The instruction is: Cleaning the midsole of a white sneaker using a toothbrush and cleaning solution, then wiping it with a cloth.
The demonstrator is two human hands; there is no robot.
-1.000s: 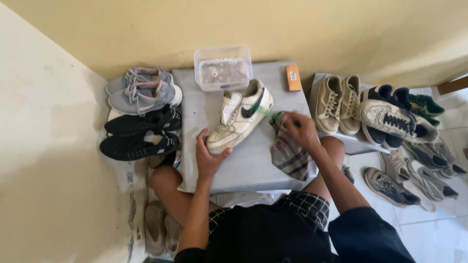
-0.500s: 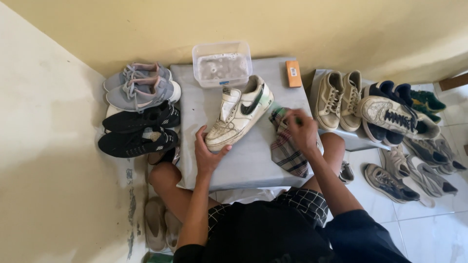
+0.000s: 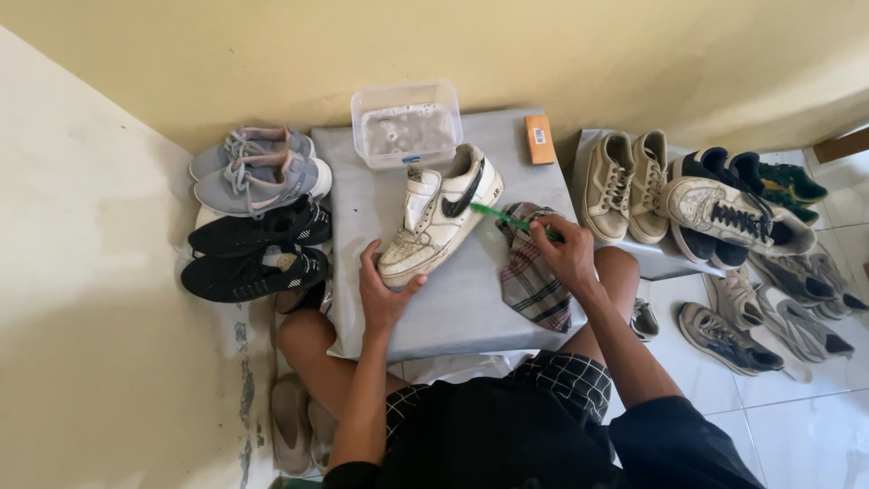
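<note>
On the grey tabletop (image 3: 453,308) lies a white sneaker (image 3: 441,215) with a dark side mark, set diagonally, toe toward the person. Left hand (image 3: 385,292) cups the toe, fingers curled around it. Right hand (image 3: 566,254) pinches a green brush (image 3: 503,217), tip beside the sneaker's heel, over a plaid cloth (image 3: 534,281). Clear plastic tub (image 3: 405,125) sits just behind the sneaker. Grey and black pairs rest at left.

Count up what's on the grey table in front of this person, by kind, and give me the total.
white sneaker, gripped by the left hand: 1
green brush, in the right hand: 1
plaid cloth: 1
clear plastic tub: 1
small orange box: 1
Total: 5
</note>
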